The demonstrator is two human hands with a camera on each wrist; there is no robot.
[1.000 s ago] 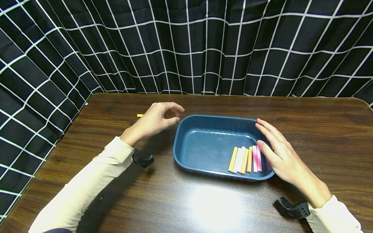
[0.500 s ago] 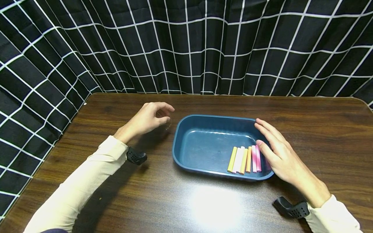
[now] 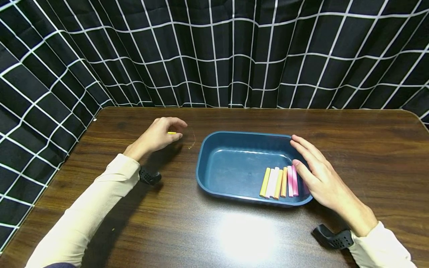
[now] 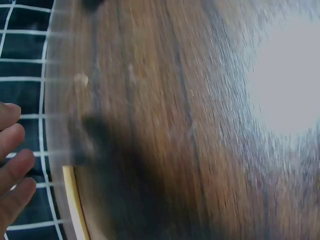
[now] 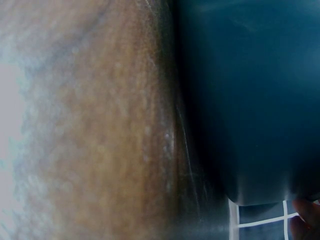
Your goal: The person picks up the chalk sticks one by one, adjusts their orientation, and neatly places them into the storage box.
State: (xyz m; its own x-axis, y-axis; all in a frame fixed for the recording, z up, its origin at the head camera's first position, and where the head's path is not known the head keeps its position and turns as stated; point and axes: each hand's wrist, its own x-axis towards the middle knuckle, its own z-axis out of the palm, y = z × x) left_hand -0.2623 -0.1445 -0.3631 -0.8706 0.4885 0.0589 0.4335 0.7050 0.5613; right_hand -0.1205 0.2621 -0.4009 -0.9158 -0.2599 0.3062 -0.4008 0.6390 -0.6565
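Observation:
My left hand (image 3: 155, 134) hovers over the back left of the table, fingers and thumb bent loosely with a gap between them. Through that gap shows a yellow chalk stick (image 3: 171, 133); in the left wrist view this chalk (image 4: 76, 204) lies on the wood, apart from the fingertips (image 4: 24, 160). At the right end of a blue plastic bin (image 3: 228, 163), my right hand (image 3: 323, 176) rests on the rim with its fingers extended. Several chalk sticks (image 3: 279, 182) in yellow, white, orange and pink lie side by side in the bin's right part.
The brown wooden table (image 3: 187, 227) carries a bright glare patch in front of the bin. A black curtain with white grid lines (image 3: 214, 56) hangs behind and to the left. Black wrist devices (image 3: 333, 238) sit under both wrists.
My left hand has moved left, away from the bin. The yellow chalk on the table, first seen behind the hand, now shows between thumb and fingers. The right hand stays at the rim.

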